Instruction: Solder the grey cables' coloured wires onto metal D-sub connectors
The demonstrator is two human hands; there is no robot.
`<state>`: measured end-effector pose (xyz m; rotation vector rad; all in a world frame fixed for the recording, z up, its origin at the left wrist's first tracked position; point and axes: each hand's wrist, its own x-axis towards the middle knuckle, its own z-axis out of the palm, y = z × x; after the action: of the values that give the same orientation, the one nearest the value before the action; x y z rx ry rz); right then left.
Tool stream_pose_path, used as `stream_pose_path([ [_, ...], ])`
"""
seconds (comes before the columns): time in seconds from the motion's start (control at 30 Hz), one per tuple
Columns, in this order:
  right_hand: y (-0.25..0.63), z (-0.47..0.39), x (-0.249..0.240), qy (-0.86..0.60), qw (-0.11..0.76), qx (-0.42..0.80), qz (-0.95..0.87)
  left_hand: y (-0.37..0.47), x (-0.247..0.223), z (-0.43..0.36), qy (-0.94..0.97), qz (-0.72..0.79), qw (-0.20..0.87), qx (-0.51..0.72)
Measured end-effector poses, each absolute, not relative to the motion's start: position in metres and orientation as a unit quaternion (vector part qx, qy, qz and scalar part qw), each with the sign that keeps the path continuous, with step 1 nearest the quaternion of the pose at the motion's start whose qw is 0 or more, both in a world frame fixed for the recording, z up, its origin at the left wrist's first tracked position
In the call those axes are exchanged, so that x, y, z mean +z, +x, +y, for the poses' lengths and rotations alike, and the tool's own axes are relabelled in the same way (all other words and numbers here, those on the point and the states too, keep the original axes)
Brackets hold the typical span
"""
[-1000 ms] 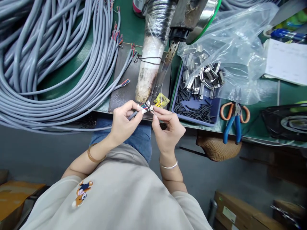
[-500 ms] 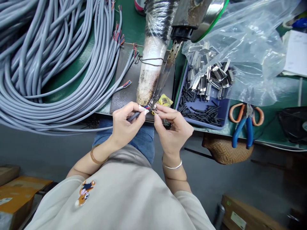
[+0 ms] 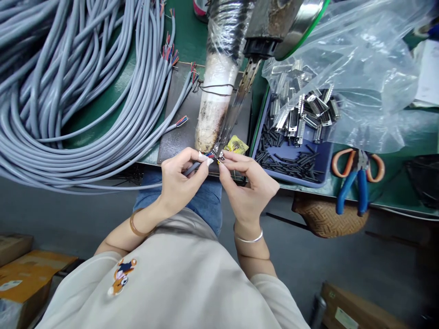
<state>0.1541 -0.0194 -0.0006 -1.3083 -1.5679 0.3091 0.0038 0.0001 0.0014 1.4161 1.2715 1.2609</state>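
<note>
My left hand point(image 3: 181, 178) is closed in a pinch on a grey cable point(image 3: 193, 168); white coverings are on its thumb and finger tips. Thin coloured wires point(image 3: 210, 156) fan from the cable's end towards a small metal connector point(image 3: 220, 156). Closed on that connector's right side is my right hand point(image 3: 248, 183), its thumb and fingertips together near a tiny yellow bit. A soldering iron point(image 3: 233, 116) slants down from above, its tip right at the wires and connector. Exact contact there is too small to make out.
Coiled grey cables point(image 3: 113, 151) cover the left. A pale, scorched tube point(image 3: 214, 105) stands behind my hands, beside a yellow packet point(image 3: 236, 145). To the right are a blue tray point(image 3: 284, 148) with connectors and black sleeves, plastic bag point(image 3: 370, 91), and blue-handled pliers point(image 3: 361, 189).
My right hand has shifted very slightly, and the coloured wires and connector between the hands show a little more. The view has moved a touch; both grips stay the same.
</note>
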Motion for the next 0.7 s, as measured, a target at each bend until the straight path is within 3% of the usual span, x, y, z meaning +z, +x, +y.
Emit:
stream_pose_path([
  [0.7,0.1552,-0.0224,-0.0003,-0.543,0.481,0.079,-0.684,0.0025,0.0025,-0.003,0.528,0.521,0.483,0.465],
])
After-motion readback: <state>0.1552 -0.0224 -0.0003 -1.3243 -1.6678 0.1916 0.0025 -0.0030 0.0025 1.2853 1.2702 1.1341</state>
